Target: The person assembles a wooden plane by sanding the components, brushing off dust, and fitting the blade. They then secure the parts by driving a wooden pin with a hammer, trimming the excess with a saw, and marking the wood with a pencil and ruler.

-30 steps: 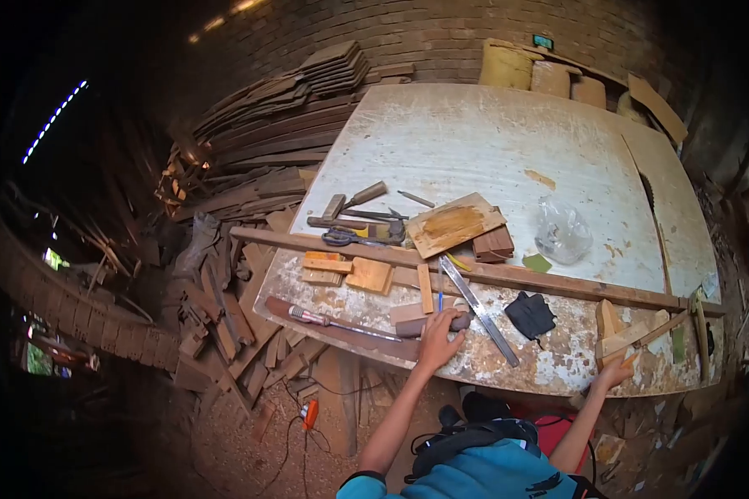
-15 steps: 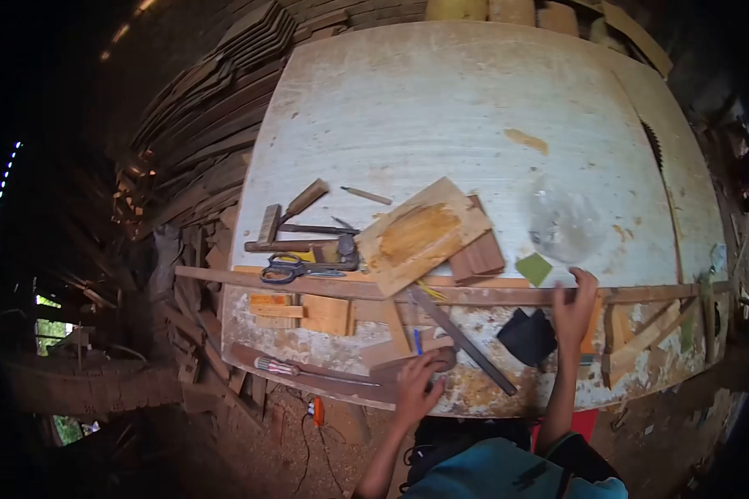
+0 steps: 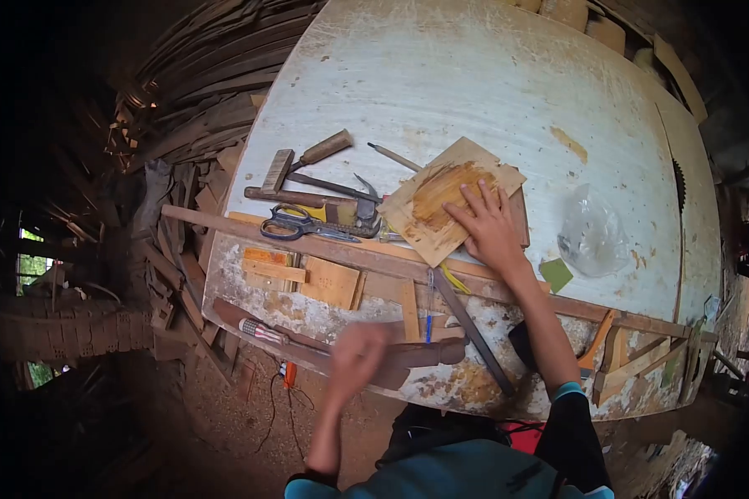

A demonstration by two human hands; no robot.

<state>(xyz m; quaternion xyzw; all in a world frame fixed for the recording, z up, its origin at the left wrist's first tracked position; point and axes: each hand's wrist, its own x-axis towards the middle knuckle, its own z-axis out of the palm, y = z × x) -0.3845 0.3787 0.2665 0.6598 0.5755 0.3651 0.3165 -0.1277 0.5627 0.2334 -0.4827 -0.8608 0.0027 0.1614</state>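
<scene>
- The left hand [image 3: 356, 353] hangs over the near edge of the table [image 3: 508, 91], blurred; whether it is clenched or loose cannot be told, and it seems to hold nothing.
- Just beyond it lie a long dark wooden piece [image 3: 408, 356] and a tool with a striped handle [image 3: 262, 332] along the table's chipped front edge.
- Near these, a metal ruler [image 3: 468, 326] lies slanted, with a blue pen [image 3: 429, 326] beside it and a black cloth [image 3: 520, 343] partly hidden by the right forearm.
- A few small wooden blocks [image 3: 331, 281] sit left of the ruler.
- A long wooden strip [image 3: 225, 223] crosses the table from left to right.
- The right hand [image 3: 489, 226] reaches past that strip, fingers spread and flat, pressing on the near right corner of a square board [image 3: 441, 198] smeared with yellowish glue; it is not gripping it.
- Left of the board lie scissors [image 3: 295, 224], a hammer [image 3: 329, 200] and a mallet [image 3: 304, 158].
- A clear plastic bag [image 3: 591, 237] and a green square [image 3: 556, 274] rest right of the hand.
</scene>
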